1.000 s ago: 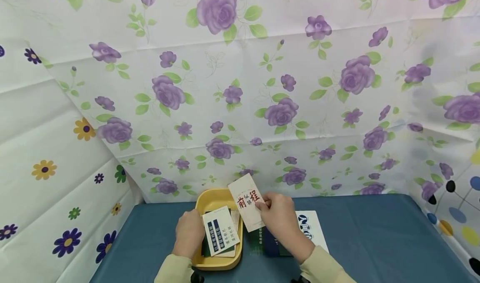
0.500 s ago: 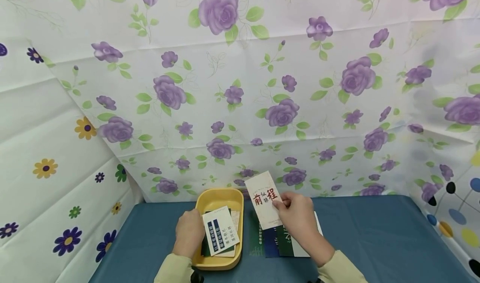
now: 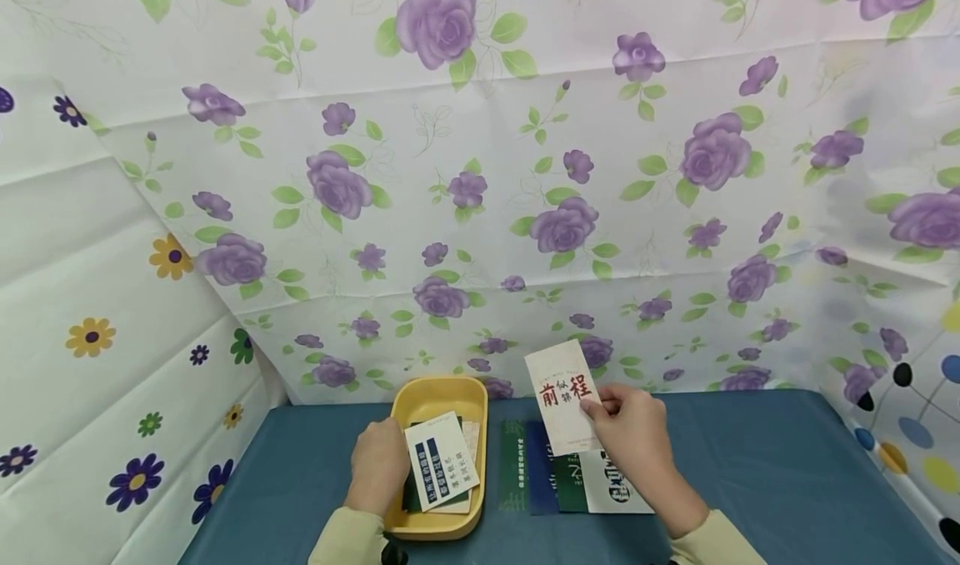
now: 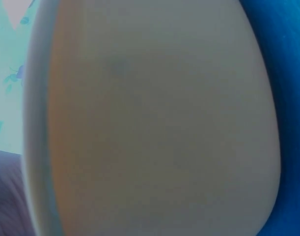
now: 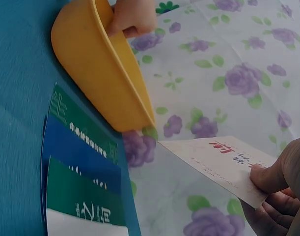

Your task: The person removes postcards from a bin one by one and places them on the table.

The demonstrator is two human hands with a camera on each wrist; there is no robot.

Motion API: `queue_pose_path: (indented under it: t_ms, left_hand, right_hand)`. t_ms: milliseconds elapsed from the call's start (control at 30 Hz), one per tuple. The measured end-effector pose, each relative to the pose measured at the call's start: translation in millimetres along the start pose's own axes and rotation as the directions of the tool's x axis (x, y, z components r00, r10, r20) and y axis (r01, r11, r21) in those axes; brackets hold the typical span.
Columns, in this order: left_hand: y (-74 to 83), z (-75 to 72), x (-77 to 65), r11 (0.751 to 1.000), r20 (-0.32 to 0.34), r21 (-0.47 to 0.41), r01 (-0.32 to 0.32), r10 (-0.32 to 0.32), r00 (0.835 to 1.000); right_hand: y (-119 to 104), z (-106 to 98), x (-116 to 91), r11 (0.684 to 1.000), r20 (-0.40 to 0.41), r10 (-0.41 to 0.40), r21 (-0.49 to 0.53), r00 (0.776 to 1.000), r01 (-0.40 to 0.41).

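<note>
Between thumb and fingers, my right hand point(image 3: 633, 427) pinches the right edge of a cream card point(image 3: 562, 398) with red and dark characters. That card is raised above a row of overlapping cards on the table: a green one point(image 3: 513, 465), a blue one point(image 3: 542, 473), another green one point(image 3: 572, 492) and a white one point(image 3: 617, 490). At the left, my left hand point(image 3: 379, 465) grips the left rim of a yellow plastic basket point(image 3: 438, 390). Inside the basket lies a pile of cards, topped by a white card point(image 3: 442, 462) with dark blue blocks. The basket's wall point(image 4: 164, 123) fills the left wrist view.
A blue cloth point(image 3: 750, 465) covers the table. Behind it rises a white sheet point(image 3: 480, 315) with purple roses, and another flowered sheet point(image 3: 112, 398) stands at the left.
My right hand has carried the cream card to the right, from beside the basket to above the row, uncovering the green and blue cards. My left hand and the basket have stayed put.
</note>
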State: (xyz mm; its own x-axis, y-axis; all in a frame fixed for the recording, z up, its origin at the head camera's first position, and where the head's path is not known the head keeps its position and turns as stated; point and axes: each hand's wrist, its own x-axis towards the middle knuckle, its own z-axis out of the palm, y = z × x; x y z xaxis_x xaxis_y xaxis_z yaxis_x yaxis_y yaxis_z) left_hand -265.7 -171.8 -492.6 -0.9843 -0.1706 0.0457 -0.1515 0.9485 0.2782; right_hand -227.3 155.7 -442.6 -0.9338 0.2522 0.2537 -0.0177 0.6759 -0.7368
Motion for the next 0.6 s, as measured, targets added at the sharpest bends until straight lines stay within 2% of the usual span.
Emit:
queue_pose_path:
  t_ms: [300, 600]
  left_hand:
    - [1.7, -1.9, -1.4, 1.000, 0.015, -0.002, 0.009, -0.009, 1.000]
    - [1.4, -1.4, -1.2, 1.000, 0.018, -0.001, 0.014, -0.014, 1.000]
  right_hand:
    - [21.6, -16.5, 4.6, 0.999, -0.049, 0.024, -0.039, 0.998, -0.026]
    - [48.1, -26.2, 5.3, 0.994, -0.059, 0.060, -0.083, 0.996, -0.065]
